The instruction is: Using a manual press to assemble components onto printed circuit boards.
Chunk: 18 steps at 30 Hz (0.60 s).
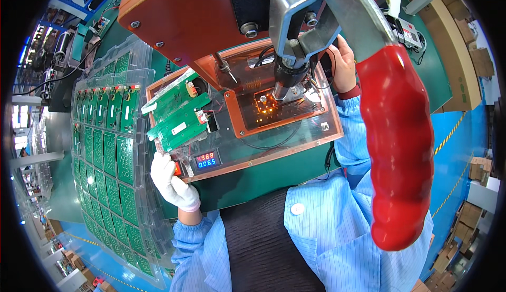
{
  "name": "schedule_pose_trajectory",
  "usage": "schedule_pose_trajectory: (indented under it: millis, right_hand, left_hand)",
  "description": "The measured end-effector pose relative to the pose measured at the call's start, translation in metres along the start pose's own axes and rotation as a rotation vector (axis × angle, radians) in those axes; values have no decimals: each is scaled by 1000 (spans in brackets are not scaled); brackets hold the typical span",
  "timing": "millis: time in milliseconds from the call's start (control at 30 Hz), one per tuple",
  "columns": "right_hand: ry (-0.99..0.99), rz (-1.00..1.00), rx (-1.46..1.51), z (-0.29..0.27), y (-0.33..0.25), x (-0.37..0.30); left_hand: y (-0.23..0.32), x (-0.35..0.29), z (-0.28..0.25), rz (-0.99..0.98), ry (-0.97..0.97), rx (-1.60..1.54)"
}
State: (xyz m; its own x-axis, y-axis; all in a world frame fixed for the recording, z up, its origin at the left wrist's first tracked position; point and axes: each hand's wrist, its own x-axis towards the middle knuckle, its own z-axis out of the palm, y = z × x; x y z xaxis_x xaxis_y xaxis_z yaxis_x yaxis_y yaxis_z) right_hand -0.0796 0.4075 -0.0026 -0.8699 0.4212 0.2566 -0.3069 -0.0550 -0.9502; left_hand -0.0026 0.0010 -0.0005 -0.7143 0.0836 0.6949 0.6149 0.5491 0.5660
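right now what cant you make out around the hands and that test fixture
- Right hand, head view: fingers hidden behind the clamp and red lever handle; what they touch is unclear.
- Left hand: gloved fingertips are at the fixture's front corner by a red part; contact unclear.
- Green circuit board: components too small to identify.
- Tray of boards: far end bent and blurred by the fisheye rim.

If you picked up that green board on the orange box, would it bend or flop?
The green circuit board looks flat and rigid, so it would probably stay stiff. It seems thin, so likely light. Small parts and wires sit on it, so it may be fragile; the gloved left hand rests beside it.
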Motion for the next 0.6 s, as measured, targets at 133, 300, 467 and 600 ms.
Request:
schedule_pose_trajectory:
  millis: [133,300,467,600]
  right_hand:
    - [-16,2,-14,-3,7,1]
    - [56,31,62,1,7,2]
    - [163,207,418,3,1,0]
    - [106,277,469,-3,-5,0]
  left_hand:
    - [0,0,0,11,3,4]
    - [-5,-4,1,-27,7,-16]
    - [-2,-1,0,15,15,-15]
    - [3,2,-7,71,-54,63]
